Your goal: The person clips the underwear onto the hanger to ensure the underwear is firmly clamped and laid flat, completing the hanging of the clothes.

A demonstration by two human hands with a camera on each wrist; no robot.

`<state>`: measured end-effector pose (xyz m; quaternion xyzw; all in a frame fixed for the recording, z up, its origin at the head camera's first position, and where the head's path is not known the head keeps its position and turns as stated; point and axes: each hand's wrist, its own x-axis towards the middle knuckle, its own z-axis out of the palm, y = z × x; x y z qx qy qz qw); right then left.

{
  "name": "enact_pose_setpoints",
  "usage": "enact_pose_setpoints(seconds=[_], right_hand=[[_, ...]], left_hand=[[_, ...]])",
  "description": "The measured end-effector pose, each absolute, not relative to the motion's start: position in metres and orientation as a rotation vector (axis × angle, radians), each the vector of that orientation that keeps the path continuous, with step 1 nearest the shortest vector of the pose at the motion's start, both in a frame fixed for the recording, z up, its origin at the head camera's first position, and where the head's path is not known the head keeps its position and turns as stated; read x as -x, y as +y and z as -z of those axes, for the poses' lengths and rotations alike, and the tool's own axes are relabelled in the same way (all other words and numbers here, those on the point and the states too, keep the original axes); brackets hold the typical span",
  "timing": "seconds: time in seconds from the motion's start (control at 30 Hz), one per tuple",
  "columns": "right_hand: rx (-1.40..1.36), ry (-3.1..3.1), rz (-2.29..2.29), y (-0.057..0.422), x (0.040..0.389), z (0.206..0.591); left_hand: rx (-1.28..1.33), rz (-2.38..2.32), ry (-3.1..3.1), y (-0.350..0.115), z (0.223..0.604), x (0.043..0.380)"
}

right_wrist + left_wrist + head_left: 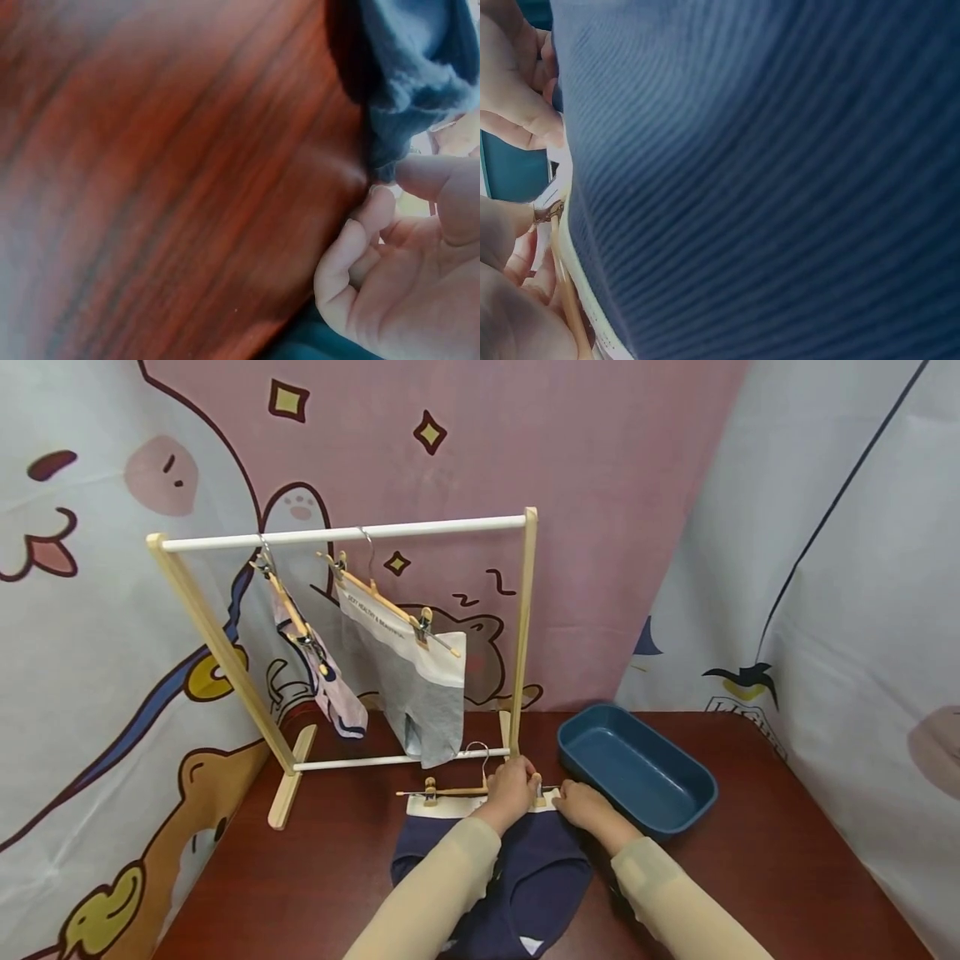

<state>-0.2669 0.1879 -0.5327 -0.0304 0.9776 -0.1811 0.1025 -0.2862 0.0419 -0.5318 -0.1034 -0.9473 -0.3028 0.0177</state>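
Navy underpants [543, 881] with a white waistband lie on the table, ribbed cloth filling most of the left wrist view. Along the waistband runs a wooden clip hanger [457, 792] with a metal hook; its left clip [431, 792] sits on the band. My left hand [512, 789] grips the hanger near its right clip [538, 789], the thumb [510, 217] pressed at the clip's metal part. My right hand [588, 806] pinches the waistband's right corner between thumb and finger, its other fingers [341, 262] curled.
Behind stands a drying rack [523, 635] with a white top bar. Grey-and-white shorts [431, 702] and a pink garment with dark trim [337, 697] hang there on clip hangers. A blue basin [637, 768] is right of the rack. Printed cloth [585, 527] lines the walls.
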Motion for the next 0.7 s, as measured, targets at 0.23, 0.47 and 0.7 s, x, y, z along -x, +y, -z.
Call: enact_pose_setpoints(seconds=[0.23, 0.47, 0.7], right_hand=[[0.088, 2.919, 0.576, 0.190, 0.264, 0.535], [0.087, 2.919, 0.712, 0.196, 0.260, 0.531], [0.092, 2.932, 0.768, 0.198, 0.256, 0.525]], left_hand=[[0.424, 0.964, -2.846, 0.041, 0.530, 0.283], [0.457, 1.185, -2.884, 0.035, 0.531, 0.290], [0.496, 1.234, -2.928, 0.027, 0.520, 0.293]])
